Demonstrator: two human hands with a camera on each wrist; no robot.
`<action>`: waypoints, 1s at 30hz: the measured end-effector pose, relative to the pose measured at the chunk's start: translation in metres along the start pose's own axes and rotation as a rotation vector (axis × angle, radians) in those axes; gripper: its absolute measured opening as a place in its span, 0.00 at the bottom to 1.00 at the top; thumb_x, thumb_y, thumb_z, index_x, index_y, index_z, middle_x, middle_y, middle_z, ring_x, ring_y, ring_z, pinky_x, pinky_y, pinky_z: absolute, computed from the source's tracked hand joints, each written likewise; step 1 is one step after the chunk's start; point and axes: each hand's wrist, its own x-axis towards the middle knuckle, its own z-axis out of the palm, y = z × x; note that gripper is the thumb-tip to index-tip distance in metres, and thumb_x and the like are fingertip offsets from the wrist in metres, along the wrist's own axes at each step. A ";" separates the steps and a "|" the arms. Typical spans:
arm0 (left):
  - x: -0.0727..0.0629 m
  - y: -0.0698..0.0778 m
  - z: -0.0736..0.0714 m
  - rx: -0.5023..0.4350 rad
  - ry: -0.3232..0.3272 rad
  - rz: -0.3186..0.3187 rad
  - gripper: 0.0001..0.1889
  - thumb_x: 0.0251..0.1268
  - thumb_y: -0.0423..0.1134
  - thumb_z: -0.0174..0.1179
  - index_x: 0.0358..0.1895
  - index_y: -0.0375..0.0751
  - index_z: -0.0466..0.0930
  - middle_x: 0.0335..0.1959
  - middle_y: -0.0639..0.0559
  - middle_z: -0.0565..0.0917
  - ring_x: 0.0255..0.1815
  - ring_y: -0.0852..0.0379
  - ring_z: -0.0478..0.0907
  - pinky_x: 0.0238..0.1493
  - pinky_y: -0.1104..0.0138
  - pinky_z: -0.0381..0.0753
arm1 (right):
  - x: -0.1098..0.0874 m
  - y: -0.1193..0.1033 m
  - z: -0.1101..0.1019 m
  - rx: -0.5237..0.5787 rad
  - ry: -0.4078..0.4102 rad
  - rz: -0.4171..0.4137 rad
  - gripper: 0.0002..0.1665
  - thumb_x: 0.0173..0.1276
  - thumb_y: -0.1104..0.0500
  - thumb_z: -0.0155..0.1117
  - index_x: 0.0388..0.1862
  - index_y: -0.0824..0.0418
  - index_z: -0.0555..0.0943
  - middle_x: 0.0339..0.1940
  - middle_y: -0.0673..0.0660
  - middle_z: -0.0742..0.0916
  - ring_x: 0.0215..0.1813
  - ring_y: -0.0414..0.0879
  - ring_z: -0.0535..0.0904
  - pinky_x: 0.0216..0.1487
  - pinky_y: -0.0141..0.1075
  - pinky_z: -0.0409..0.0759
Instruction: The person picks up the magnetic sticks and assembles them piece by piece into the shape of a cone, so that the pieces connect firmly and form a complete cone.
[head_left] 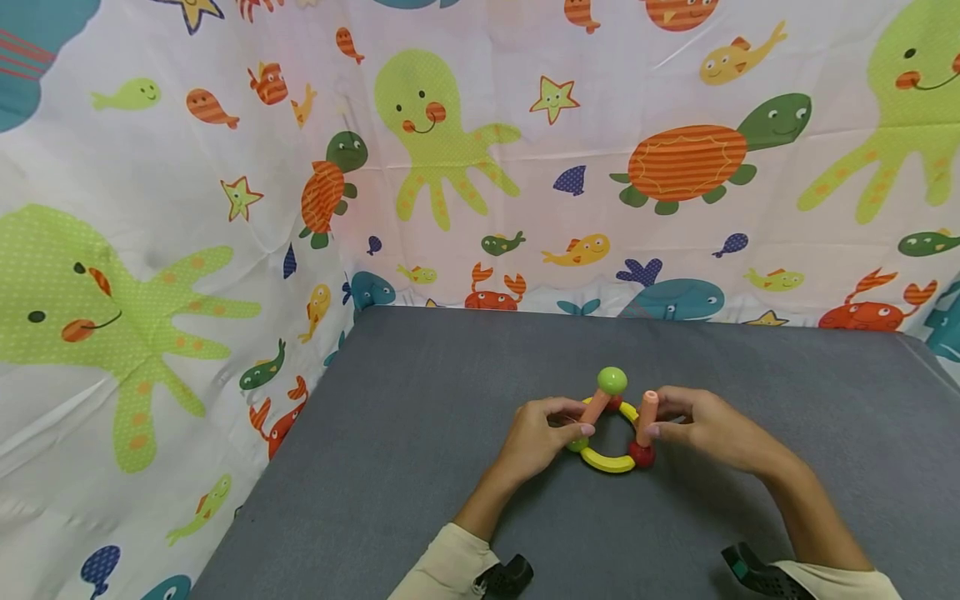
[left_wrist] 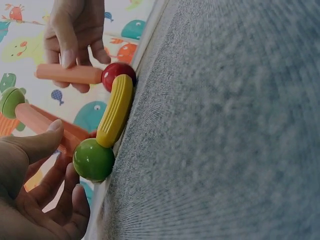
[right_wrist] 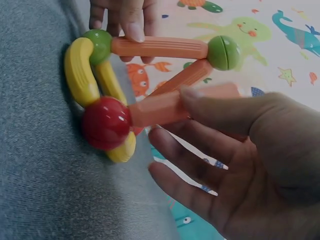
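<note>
A toy frame of curved yellow rods [head_left: 609,462], orange rods and coloured balls stands on the grey table. My left hand [head_left: 536,433] pinches an orange rod [right_wrist: 160,47] that slants up from a lower green ball [left_wrist: 94,160] to an upper green ball [head_left: 612,381]. From the upper ball a second orange rod [right_wrist: 182,80] runs down towards the far side. My right hand [head_left: 708,425] pinches another orange rod [head_left: 647,418], which rises from a red ball [right_wrist: 106,123] at the ring's near right; its top end is free. Another red ball [head_left: 615,402] sits at the back, partly hidden.
The grey table [head_left: 420,400] surrounds the toy. A white cloth [head_left: 465,258] printed with sea animals hangs behind and at the left. Black wrist cameras [head_left: 510,577] sit at both sleeves.
</note>
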 end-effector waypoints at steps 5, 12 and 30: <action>-0.001 0.000 0.001 0.006 0.000 -0.018 0.16 0.64 0.43 0.77 0.53 0.44 0.92 0.48 0.55 0.91 0.41 0.69 0.83 0.47 0.73 0.82 | 0.004 0.001 0.005 -0.087 0.112 0.025 0.22 0.76 0.51 0.71 0.62 0.62 0.83 0.50 0.52 0.90 0.53 0.49 0.84 0.55 0.45 0.84; -0.001 0.001 0.001 0.013 -0.007 -0.006 0.17 0.65 0.43 0.77 0.54 0.44 0.91 0.49 0.54 0.91 0.42 0.69 0.83 0.47 0.73 0.82 | 0.009 -0.001 0.016 -0.155 0.196 0.024 0.25 0.72 0.49 0.75 0.63 0.59 0.86 0.49 0.52 0.91 0.51 0.48 0.85 0.53 0.49 0.85; -0.001 0.000 0.002 0.017 -0.024 0.015 0.17 0.66 0.43 0.76 0.55 0.44 0.91 0.49 0.54 0.91 0.43 0.69 0.83 0.48 0.73 0.82 | 0.011 -0.004 0.023 -0.172 0.211 -0.011 0.21 0.72 0.48 0.75 0.60 0.55 0.88 0.46 0.50 0.91 0.49 0.46 0.84 0.51 0.51 0.86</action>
